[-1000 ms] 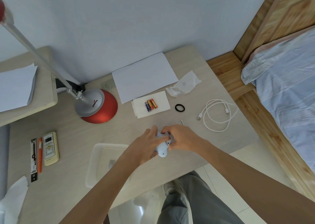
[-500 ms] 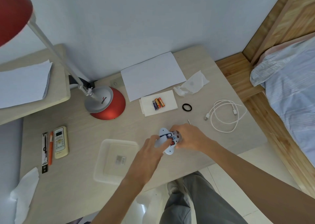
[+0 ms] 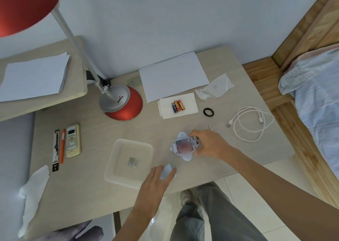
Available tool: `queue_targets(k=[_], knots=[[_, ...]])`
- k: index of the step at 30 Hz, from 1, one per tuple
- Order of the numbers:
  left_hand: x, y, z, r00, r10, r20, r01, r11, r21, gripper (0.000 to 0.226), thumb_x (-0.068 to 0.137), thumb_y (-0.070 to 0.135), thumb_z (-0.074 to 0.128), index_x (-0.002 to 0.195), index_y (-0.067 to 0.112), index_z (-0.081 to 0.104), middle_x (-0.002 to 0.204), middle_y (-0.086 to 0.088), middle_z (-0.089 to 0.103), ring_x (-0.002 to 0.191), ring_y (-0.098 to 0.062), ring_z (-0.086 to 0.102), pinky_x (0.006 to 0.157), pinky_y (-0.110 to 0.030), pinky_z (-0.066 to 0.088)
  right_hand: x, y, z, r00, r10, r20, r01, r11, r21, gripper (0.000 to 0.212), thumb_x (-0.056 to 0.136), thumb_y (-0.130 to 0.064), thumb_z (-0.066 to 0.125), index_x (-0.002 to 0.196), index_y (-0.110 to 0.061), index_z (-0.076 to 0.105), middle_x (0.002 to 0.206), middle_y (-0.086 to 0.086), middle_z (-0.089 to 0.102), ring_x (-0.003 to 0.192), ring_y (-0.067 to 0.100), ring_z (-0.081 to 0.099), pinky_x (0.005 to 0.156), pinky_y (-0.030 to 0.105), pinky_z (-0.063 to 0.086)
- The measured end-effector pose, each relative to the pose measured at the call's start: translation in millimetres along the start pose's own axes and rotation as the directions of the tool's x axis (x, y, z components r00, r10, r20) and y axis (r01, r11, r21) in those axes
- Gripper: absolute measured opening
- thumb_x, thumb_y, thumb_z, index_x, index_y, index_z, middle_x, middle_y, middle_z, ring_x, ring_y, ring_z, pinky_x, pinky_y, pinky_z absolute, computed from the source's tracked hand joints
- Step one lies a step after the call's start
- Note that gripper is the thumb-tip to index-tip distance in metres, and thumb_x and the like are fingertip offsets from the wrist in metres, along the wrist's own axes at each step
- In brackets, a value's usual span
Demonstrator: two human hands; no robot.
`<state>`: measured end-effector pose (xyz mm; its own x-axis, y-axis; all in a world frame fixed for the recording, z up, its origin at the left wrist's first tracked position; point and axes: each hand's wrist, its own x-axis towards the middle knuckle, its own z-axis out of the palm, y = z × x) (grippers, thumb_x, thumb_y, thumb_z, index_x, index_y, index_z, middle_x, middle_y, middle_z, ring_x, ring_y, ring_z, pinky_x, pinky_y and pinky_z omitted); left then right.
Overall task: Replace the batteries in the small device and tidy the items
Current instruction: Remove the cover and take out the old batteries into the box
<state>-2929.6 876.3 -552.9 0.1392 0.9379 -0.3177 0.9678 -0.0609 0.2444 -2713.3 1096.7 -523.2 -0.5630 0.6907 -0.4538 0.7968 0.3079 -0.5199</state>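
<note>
White plastic forms the small device, which is gripped at its right edge by the right hand on the desk, with its battery bay turned upward and uncovered. A small white cover is pinched by the left hand just beside the clear tray. Three batteries are laid on a napkin farther back.

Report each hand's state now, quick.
Left hand: pinches the white cover.
Right hand: grips the small device, battery bay exposed.
</note>
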Motion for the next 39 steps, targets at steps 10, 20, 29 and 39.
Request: queue_targets(k=[10,20,29,39], knots=[[9.2,-38.7,-8.6,1.0,-0.03,0.007,0.03,0.999,0.042,0.103,0.055,0.034,0.107,0.146,0.028,0.059,0.132,-0.012,0.061,0.109,-0.027,0.07,0.083,-0.034,0.066,-2.1,-1.8,0.5,1.0,0.003,-0.008,-0.003,1.0,0.01,0.056,0.075,-0.034,0.09,0.126,-0.031,0.064,0.109,-0.009,0.075,0.095,0.013,0.071,0.09,0.04,0.061],[18.6,-44.2,-16.7,1.0,0.0,-0.01,0.001,1.0,0.024,0.08,0.076,0.025,0.096,0.145,0.035,0.058,0.133,-0.007,0.063,0.114,-0.021,0.07,0.071,-0.028,0.066,-4.1,-3.3,0.0,1.0,0.014,-0.007,-0.014,1.0,0.01,0.055,0.073,-0.034,0.09,0.121,-0.034,0.063,0.106,-0.011,0.074,0.096,0.013,0.07,0.088,0.042,0.061],[14.6,-35.1,-47.9,0.99,0.059,-0.124,-0.074,0.99,-0.12,0.053,0.101,0.03,0.073,0.149,0.035,0.053,0.148,-0.003,0.054,0.13,-0.021,0.061,0.077,-0.033,0.067,-4.3,-4.2,1.6,1.0,0.018,-0.015,-0.018,1.0,0.003,0.055,0.074,-0.033,0.09,0.121,-0.034,0.063,0.105,-0.011,0.075,0.094,0.013,0.071,0.088,0.041,0.061],[52.7,-6.5,-104.9,0.935,0.227,-0.274,-0.242,0.97,-0.019,0.044,0.109,0.032,0.059,0.151,0.021,0.056,0.148,-0.011,0.057,0.13,-0.026,0.061,0.08,-0.034,0.065,-3.1,-5.8,2.5,0.999,0.045,-0.012,-0.045,0.999,-0.007,0.059,0.073,-0.033,0.089,0.124,-0.037,0.061,0.107,-0.012,0.074,0.093,0.013,0.071,0.088,0.04,0.061]])
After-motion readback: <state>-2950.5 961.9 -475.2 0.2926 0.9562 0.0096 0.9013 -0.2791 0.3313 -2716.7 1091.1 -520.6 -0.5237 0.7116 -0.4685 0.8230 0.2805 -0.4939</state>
